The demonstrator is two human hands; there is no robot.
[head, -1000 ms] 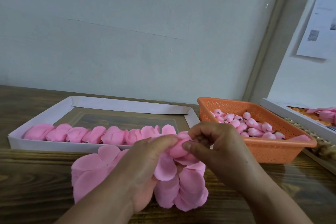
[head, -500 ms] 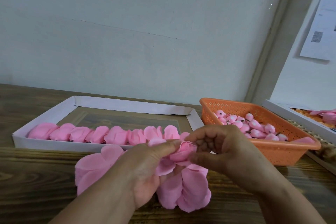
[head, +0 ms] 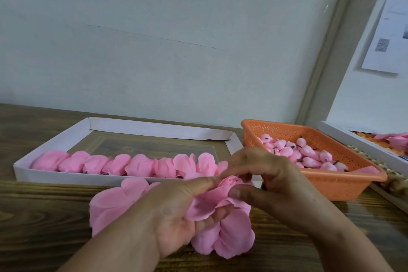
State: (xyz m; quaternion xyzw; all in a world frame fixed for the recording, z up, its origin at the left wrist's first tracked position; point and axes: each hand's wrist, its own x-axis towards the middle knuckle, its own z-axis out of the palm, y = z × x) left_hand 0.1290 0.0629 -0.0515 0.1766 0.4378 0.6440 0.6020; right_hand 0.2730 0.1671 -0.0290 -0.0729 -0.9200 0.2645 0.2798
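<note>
Head view: the wooden table point(head: 44, 216) carries everything. On it lies the white cardboard tray point(head: 66, 175), and along the tray's near wall is a row of finished pink flowers point(head: 141, 165), set side by side, probably so that they are not crushed and are easy to count.

Just beside the tray, to its right, stands the orange basket point(head: 331, 185), filled with pink buds point(head: 306, 157). I think it is put there so that the right hand can reach a bud quickly.

In front of the tray, on the wood, lie loose pink petal sheets point(head: 110, 203), partly hidden under the arms.

Above these sheets, in front of the tray's near right corner, both hands hold the half-made flower point(head: 229, 183).

- **Left hand** point(head: 176, 212): it is below the flower. Its fingers curl under the outer petals and its thumb presses from above, it seems to stop the petals from opening.
- **Right hand** point(head: 278, 181): it pinches the rolled centre between thumb and fingertips, likely to shape a petal around it.

Whether the lowest petals touch the sheets, I cannot tell.
</note>
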